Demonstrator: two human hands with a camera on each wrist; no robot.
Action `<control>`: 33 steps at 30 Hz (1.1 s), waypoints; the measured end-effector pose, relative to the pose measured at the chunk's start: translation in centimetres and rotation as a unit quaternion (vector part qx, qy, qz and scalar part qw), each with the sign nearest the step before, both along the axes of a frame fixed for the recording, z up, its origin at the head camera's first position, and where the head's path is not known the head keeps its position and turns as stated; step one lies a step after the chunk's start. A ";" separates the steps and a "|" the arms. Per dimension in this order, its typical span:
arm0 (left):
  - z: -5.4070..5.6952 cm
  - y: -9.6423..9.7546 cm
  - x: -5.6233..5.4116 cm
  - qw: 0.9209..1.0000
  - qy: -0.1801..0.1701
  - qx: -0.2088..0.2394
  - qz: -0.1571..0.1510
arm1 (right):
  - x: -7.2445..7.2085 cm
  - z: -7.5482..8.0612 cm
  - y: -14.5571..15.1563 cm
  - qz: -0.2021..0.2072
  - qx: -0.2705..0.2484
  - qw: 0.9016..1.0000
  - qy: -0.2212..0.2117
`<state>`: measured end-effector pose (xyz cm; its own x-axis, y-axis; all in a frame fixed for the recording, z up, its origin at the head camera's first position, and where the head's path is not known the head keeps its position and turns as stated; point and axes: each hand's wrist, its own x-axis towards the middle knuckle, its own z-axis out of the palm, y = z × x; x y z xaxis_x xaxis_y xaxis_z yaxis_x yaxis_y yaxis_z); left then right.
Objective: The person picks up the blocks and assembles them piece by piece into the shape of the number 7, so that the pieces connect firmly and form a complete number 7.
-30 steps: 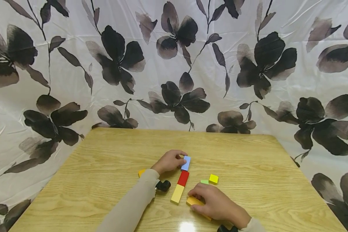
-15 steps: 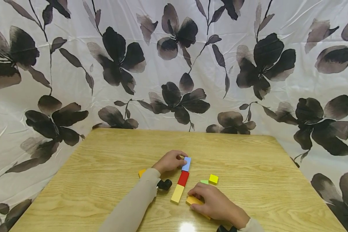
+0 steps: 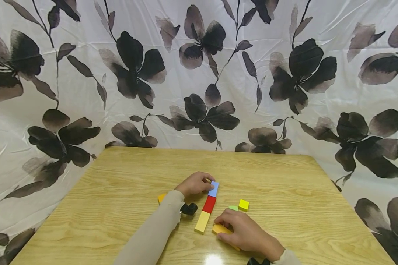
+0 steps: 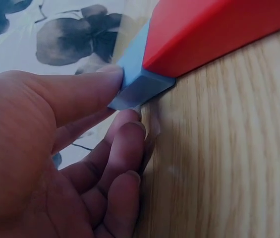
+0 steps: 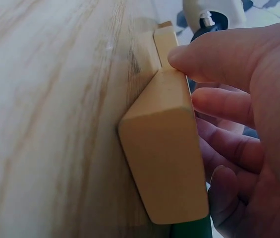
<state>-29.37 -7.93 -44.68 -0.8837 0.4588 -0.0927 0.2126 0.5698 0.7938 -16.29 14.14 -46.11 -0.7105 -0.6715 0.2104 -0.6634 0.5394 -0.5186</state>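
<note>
Head view is showing the right hand [image 3: 243,232] nearest, thumb and fingers pinching an orange block [image 3: 220,229] that is lying aslant on the surface [image 3: 278,184], just beside a cream block [image 3: 202,222]. That one is forming the row's near end; a red block [image 3: 209,204] is touching it, and a blue block [image 3: 213,188] is meeting the red one's far end, the left hand [image 3: 195,183] pinching it between thumb and fingers. Squaring the row seems to be the step in hand: the left grip should be staying light and low, pressing straight along the row, while the right hand is best holding its block clear. Around this, a black wrist device [image 3: 189,209] is hanging near the row and might be brushing it; a half-hidden green block [image 3: 233,208] and a yellow cube [image 3: 243,205] are sitting beyond the right fingers, possibly hindering a swing; the left sleeve [image 3: 152,228] is partly covering an orange piece [image 3: 161,198].
</note>
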 end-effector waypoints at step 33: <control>0.1 0.2 0.3 1.000 -0.006 -0.006 0.025 | -0.1 0.4 0.1 -0.036 -0.029 0.998 -0.038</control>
<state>-29.05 -7.72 -44.57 -0.9044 0.4124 -0.1091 0.1733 0.5890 0.7894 -16.40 14.28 -45.69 -0.7725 -0.6060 0.1899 -0.5806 0.5527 -0.5979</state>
